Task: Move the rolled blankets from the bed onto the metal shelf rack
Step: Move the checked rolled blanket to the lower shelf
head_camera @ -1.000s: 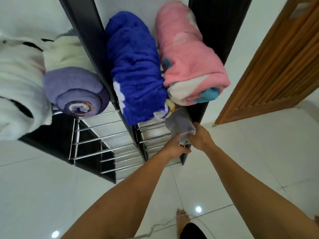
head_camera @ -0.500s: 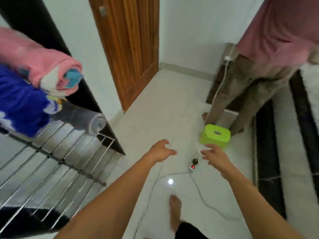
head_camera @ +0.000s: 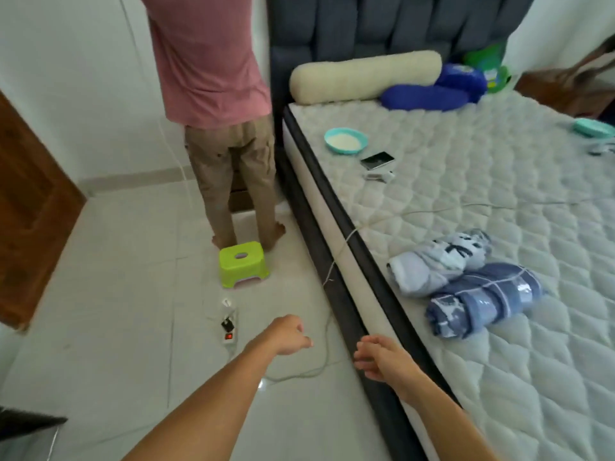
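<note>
Two rolled blankets lie side by side near the bed's left edge: a pale blue one with a white and black pattern (head_camera: 439, 261) and a darker blue checked one (head_camera: 482, 299) in front of it. The bed (head_camera: 499, 181) has a bare quilted mattress. My left hand (head_camera: 288, 335) hangs over the floor with its fingers loosely curled and holds nothing. My right hand (head_camera: 377, 356) hovers at the bed's dark side rail, fingers apart and empty, well short of the blankets. The shelf rack shows only as a dark corner (head_camera: 26, 427) at the bottom left.
A person in a pink shirt (head_camera: 213, 78) stands by the headboard, with a green stool (head_camera: 243, 263) behind their feet. A power strip (head_camera: 229, 327) and cable lie on the floor. On the bed are a bolster (head_camera: 362, 76), a teal bowl (head_camera: 346, 140), a phone (head_camera: 377, 160) and a blue pillow (head_camera: 426, 98).
My view has swung from the rack, past the door, to the bed. Both hands let go of the grey roll left on the rack and are now empty.
</note>
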A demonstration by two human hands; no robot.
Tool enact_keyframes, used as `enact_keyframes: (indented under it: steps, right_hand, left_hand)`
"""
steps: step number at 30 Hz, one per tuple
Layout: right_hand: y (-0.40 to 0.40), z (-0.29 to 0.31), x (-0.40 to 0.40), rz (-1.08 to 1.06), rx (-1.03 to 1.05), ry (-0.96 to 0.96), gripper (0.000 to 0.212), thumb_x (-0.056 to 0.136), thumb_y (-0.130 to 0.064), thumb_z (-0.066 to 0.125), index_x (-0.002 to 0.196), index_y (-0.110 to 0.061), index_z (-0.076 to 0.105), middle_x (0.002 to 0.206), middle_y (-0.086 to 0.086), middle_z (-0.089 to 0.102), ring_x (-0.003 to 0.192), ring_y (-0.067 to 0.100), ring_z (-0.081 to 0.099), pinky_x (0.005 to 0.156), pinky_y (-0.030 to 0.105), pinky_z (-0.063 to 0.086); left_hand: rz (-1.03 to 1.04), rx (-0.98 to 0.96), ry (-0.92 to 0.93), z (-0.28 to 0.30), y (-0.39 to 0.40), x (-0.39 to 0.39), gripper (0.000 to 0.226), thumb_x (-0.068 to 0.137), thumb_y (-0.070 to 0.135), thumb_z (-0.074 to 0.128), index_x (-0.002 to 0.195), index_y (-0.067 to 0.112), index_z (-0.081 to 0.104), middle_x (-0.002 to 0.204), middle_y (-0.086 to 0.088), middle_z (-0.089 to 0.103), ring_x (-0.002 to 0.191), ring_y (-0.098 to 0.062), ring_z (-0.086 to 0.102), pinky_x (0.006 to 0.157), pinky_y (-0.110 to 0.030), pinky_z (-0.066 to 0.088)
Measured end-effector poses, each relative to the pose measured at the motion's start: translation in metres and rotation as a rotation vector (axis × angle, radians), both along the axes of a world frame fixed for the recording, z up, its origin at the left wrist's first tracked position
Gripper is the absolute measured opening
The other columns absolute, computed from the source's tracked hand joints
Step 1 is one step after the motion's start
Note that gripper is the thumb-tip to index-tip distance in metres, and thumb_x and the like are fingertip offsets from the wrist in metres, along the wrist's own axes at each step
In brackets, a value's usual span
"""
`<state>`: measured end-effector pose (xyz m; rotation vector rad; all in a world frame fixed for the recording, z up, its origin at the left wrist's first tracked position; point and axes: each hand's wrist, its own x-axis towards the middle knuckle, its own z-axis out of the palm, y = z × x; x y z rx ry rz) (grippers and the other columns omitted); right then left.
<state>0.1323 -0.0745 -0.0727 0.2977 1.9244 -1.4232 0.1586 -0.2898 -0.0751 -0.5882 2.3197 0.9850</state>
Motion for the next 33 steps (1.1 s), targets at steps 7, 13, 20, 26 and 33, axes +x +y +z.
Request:
enact_keyframes:
  steps: [7, 13, 20, 26, 33]
  right_hand:
    - [0.169, -0.022, -0.029, -0.391, -0.063, -0.143, 0.010, 0.096, -0.014, 0.051, 0.100, -0.010, 0.059, 0.091, 0.011, 0.065, 0.077, 0.022, 0.061, 0.066, 0.028, 0.048]
    - [0.250, -0.048, -0.059, -0.711, -0.148, -0.197, 0.022, 0.096, -0.020, 0.052, 0.115, -0.010, 0.057, 0.101, 0.013, 0.063, 0.090, 0.024, 0.062, 0.068, 0.031, 0.048]
    - [0.280, -0.066, -0.114, -0.798, -0.178, -0.252, 0.032, 0.094, -0.024, 0.058, 0.122, -0.010, 0.055, 0.115, 0.017, 0.058, 0.104, 0.026, 0.057, 0.079, 0.035, 0.050]
    - [0.274, -0.071, -0.199, -0.689, -0.126, -0.227, 0.056, 0.084, -0.043, 0.067, 0.123, -0.008, 0.047, 0.126, 0.012, 0.053, 0.113, 0.026, 0.053, 0.094, 0.043, 0.047]
    - [0.253, -0.093, -0.237, -0.785, -0.254, -0.350, 0.077, 0.075, -0.043, 0.076, 0.140, -0.020, 0.041, 0.140, 0.003, 0.051, 0.125, 0.026, 0.049, 0.107, 0.044, 0.040]
  left_hand:
    - [-0.332, 0.043, 0.020, 0.007, 0.199, -0.079, 0.058, 0.080, 0.034, 0.070, 0.131, 0.014, 0.052, 0.129, -0.012, 0.059, 0.115, -0.027, 0.059, 0.096, -0.032, 0.046]
    - [-0.300, 0.036, -0.056, -0.016, 0.261, -0.120, 0.062, 0.078, 0.037, 0.071, 0.131, 0.012, 0.050, 0.131, -0.010, 0.057, 0.117, -0.027, 0.057, 0.097, -0.034, 0.048]
    - [0.131, 0.228, -0.088, -0.053, 0.275, -0.178, 0.078, 0.071, 0.034, 0.081, 0.135, 0.009, 0.045, 0.134, -0.009, 0.056, 0.120, -0.025, 0.055, 0.085, -0.026, 0.044]
    - [0.253, 0.367, -0.181, -0.064, 0.288, -0.217, 0.071, 0.059, 0.042, 0.085, 0.118, 0.022, 0.052, 0.116, 0.000, 0.066, 0.096, -0.020, 0.064, 0.057, -0.024, 0.042]
    - [0.060, 0.240, -0.237, -0.097, 0.289, -0.242, 0.050, 0.052, 0.018, 0.086, 0.098, 0.014, 0.066, 0.096, 0.000, 0.072, 0.092, -0.016, 0.066, 0.084, -0.028, 0.055]
